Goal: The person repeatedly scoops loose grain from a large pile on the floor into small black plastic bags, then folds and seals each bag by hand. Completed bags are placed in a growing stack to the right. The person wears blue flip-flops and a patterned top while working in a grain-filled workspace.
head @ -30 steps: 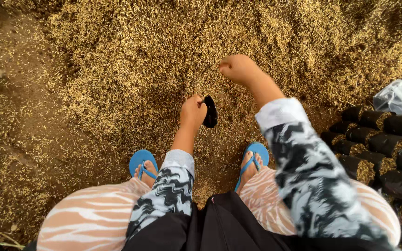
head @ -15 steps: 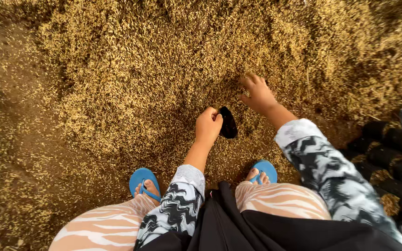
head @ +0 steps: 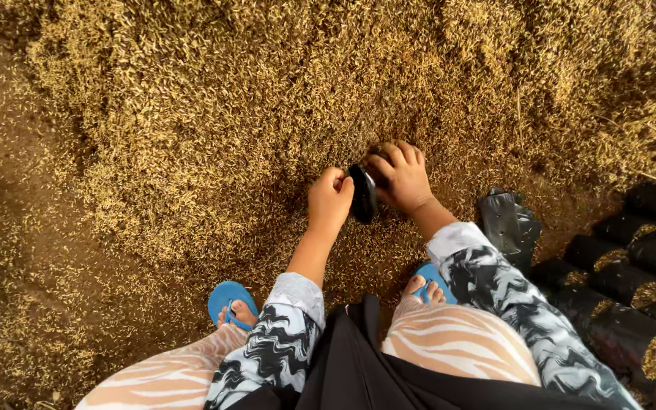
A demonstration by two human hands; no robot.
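The left hand is curled shut around the rim of a small black plastic nursery bag, holding it upright just above the ground, while the right hand presses against the bag's far side with its fingers bent and cupped over a scoop of husk, the fingertips sunk into the loose material at the bag's mouth. The bag thus sits between the two hands, touching both, at the near edge of a broad heap of golden-brown rice husk that fills most of the view. Both forearms wear black-and-white swirl-patterned sleeves, and below them are knees in striped peach leggings and feet in blue rubber flip-flops. Just to the right of the right forearm lies a flat stack of empty black plastic bags, and farther right, well apart from the hands, rows of filled black bags lie on their sides with husk showing at their open ends
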